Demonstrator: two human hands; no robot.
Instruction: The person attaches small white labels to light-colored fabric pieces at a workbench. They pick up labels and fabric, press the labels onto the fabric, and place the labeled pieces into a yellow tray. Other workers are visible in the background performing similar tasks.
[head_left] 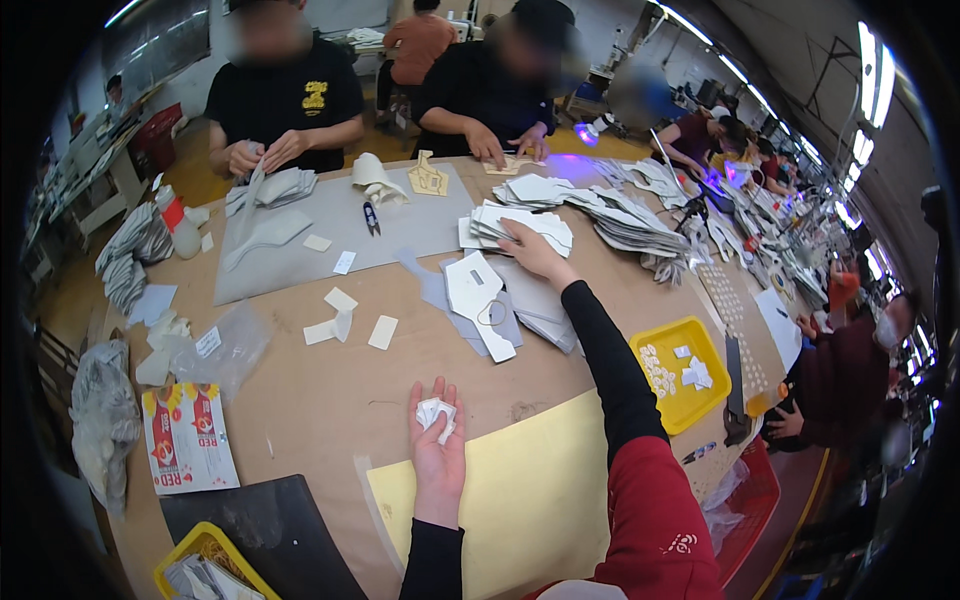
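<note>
My left hand (440, 465) is palm up above a yellow sheet (530, 500), its thumb curled over a few small white pieces (434, 410). Stretched far forward, my right hand (537, 250) lays its extended fingers on a stack of flat white cut pieces (555, 228); whether they pinch the top one is hard to see. Just nearer than that stack rests a white shaped panel (472, 285) with a small dark slot and a string loop. It overlaps grey-blue sheets (435, 290). More grey-white panels (535, 305) are piled beneath my right wrist.
Several small cream cards (383, 332) are scattered at centre-left. A yellow tray (685, 415) of small pieces stands right of my right arm. Thread snips (371, 218) lie on the grey mat (290, 270). Two co-workers handle pieces across the table; long piles (640, 225) run right.
</note>
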